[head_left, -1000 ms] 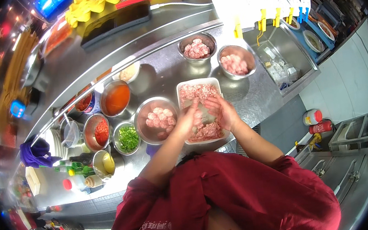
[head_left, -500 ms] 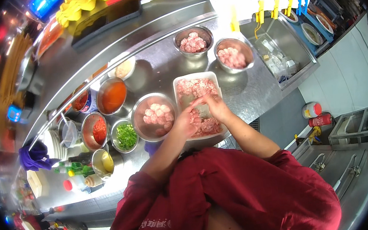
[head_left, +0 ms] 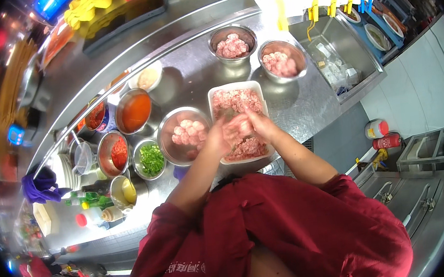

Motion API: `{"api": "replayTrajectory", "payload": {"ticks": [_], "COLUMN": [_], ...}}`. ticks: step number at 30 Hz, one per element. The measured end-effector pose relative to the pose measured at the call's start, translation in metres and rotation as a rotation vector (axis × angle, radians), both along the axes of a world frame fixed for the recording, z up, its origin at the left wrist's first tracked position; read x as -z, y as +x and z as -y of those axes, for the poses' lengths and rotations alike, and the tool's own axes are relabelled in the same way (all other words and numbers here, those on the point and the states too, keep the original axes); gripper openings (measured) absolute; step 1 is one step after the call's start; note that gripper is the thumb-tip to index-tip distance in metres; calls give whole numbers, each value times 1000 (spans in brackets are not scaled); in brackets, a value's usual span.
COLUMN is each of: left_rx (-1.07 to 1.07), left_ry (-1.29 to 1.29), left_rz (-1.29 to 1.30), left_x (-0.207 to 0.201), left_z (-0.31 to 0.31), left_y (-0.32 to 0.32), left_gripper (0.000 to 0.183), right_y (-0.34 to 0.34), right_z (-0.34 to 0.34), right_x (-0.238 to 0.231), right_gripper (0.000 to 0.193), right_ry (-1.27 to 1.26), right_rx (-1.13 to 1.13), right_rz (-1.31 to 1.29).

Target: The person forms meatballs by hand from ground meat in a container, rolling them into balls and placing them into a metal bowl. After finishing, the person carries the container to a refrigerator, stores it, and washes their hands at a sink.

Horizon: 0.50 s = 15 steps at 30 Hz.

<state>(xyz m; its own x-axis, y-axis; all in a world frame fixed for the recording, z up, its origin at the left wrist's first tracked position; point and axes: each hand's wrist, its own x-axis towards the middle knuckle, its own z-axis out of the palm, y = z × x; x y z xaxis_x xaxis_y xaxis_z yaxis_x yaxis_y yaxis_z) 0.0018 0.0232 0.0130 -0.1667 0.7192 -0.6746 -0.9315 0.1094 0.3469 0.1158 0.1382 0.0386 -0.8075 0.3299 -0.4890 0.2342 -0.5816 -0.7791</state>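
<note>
The grip is being held loosely cupped over the mince (head_left: 238, 99), the left hand (head_left: 224, 136) and the right hand (head_left: 262, 125) being turned toward each other with the fingers partly bent. The hands are being held close together, but blur is being shown at the fingers, so it cannot be told whether the fingertips are being pressed together. A pinkish patch is being seen between the palms; whether a lump of meat is being clasped there cannot be told.

Both hands are being held above the middle of the white tray (head_left: 262, 95), where mince is being contained at the far and near ends. The left forearm (head_left: 197, 181) is being slanted up and rightward, the right forearm (head_left: 305, 161) up and leftward, the upper arms being covered by dark red sleeves (head_left: 350, 200).

Just left of the tray, meat balls (head_left: 189, 132) are being held in a wide steel bowl (head_left: 173, 150). Beyond the tray, more pink lumps (head_left: 232, 45) are being held in two smaller steel bowls (head_left: 291, 50). Farther left, chopped greens (head_left: 152, 160) and a chopped red ingredient (head_left: 119, 153) are being held in bowls, all being supported by the steel desk (head_left: 193, 82).
</note>
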Motion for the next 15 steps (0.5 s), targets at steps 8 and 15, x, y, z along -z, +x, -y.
{"api": "replayTrajectory", "payload": {"ticks": [8, 15], "left_rx": [148, 6], "left_ry": [32, -4], "left_rz": [-297, -318], "left_x": [2, -17], "left_z": [-2, -2], "left_y": [3, -9], "left_gripper": [25, 36], "right_y": [-2, 8], "right_z": [-7, -11], "right_x": [11, 23], "right_gripper": [47, 52], "right_ry": [26, -131], "right_rx": [296, 100], "right_rz": [-26, 72]}}
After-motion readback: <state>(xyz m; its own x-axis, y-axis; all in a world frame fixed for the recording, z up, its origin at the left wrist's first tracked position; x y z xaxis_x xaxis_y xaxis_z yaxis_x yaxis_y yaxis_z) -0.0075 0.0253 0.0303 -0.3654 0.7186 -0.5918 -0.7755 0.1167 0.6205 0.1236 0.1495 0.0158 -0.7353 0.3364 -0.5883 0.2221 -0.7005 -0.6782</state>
